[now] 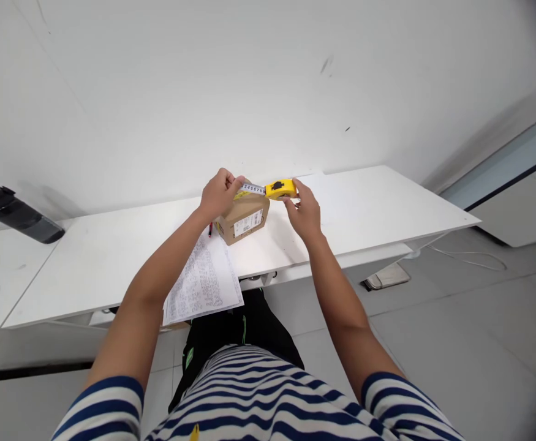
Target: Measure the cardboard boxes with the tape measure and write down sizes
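A yellow tape measure [280, 188] is gripped in my right hand [305, 211], fingers closed round its right end. Its white blade [253, 189] with black numbers runs left over the top of a small brown cardboard box [244, 217]. My left hand [220, 193] pinches the blade's free end near the box's upper left edge. The box stands on the white table and has a white printed label on the side facing me. Whether my left hand also touches the box, I cannot tell.
A sheet of paper with writing [203, 278] overhangs the front edge of the white table [350, 208]. Beside the box lies a red and black pen [210, 229]. A black object [17, 211] stands at the far left, and a wall [268, 92] rises behind.
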